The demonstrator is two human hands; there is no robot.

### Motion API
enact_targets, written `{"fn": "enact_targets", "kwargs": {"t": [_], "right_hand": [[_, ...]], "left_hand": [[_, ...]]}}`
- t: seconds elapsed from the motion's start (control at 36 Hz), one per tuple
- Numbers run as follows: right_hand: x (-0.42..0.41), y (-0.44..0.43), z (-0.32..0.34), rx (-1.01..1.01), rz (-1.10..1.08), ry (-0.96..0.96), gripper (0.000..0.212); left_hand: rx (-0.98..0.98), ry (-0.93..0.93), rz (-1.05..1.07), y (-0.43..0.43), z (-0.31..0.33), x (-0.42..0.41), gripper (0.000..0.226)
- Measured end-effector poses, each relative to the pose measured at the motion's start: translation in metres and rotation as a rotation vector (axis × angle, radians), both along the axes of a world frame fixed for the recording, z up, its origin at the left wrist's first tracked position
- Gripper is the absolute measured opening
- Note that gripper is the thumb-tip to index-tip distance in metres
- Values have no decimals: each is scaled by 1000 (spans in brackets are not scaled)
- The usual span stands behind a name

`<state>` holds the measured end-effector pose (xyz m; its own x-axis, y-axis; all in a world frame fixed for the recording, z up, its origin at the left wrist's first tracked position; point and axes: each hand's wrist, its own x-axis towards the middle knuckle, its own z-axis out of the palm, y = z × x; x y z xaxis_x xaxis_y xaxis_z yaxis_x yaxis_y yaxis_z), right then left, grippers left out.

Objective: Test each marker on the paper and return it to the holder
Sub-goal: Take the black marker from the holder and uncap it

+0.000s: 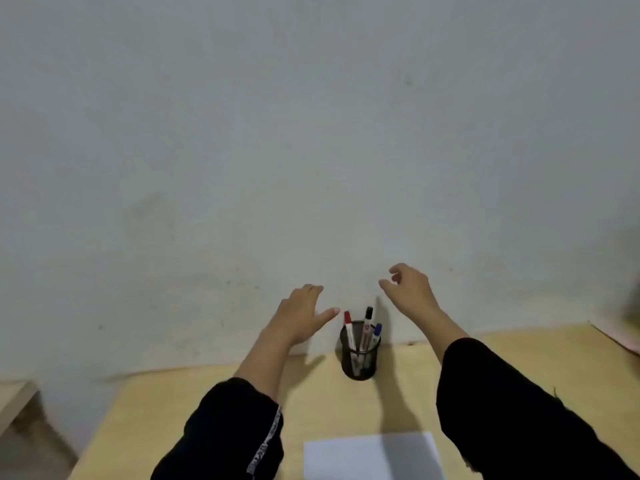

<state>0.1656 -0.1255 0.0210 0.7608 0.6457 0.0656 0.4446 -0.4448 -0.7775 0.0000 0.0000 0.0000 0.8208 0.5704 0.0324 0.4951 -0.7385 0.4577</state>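
A black mesh holder [360,363] stands near the far edge of the wooden table [329,403], close to the wall. In it stand a red-capped marker [348,322], a black-capped marker [368,315] and a blue-capped marker [377,331]. A white sheet of paper [346,455] lies at the near edge. My left hand [299,313] hovers left of the holder, fingers apart, thumb pointing at the red cap without touching it. My right hand [410,289] is raised above and right of the markers, fingers loosely curled, holding nothing.
A plain grey wall [311,133] rises right behind the table. A pale wooden piece of furniture [15,400] sits lower at the far left. A pinkish flat object [620,337] lies at the table's right edge.
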Motion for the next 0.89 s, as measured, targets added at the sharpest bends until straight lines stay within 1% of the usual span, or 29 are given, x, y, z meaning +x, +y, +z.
{"fn": "enact_targets", "kwargs": {"t": [0.08, 0.17, 0.25, 0.28, 0.36, 0.39, 0.44, 0.5, 0.56, 0.61, 0.67, 0.78, 0.83, 0.89], "right_hand": [[5, 3, -38, 31, -57, 116, 49], [9, 8, -77, 64, -96, 218, 52], [13, 16, -105, 99, -105, 264, 55], [14, 19, -114, 107, -102, 279, 55], [17, 27, -137, 152, -85, 295, 51], [17, 30, -142, 168, -80, 295, 48], [19, 36, -151, 185, -74, 280, 40], [20, 41, -159, 184, -74, 252, 40], [21, 46, -164, 199, -80, 219, 35], [22, 51, -168, 221, -83, 180, 26], [22, 54, -173, 244, -83, 137, 23], [19, 60, -181, 296, -90, 104, 13], [18, 61, -183, 323, -101, 97, 13], [19, 61, -184, 345, -117, 79, 12]], "left_hand": [[-87, 5, 37, -5, -47, 8, 74], [-218, -10, 84, -7, -96, 18, 82], [-352, -95, 92, -10, -139, 29, 86], [-403, -135, 100, -12, -152, 34, 83], [-521, -300, 134, -21, -184, 44, 61], [-542, -351, 146, -22, -193, 48, 57], [-566, -436, 135, -21, -210, 56, 58], [-550, -490, 112, -19, -221, 61, 61], [-559, -541, 98, -19, -225, 64, 63], [-557, -582, 89, -18, -230, 69, 60], [-553, -626, 93, -18, -235, 72, 59], [-555, -670, 102, -18, -240, 76, 60], [-551, -676, 91, -17, -242, 77, 60], [-549, -670, 74, -15, -244, 78, 67]]}}
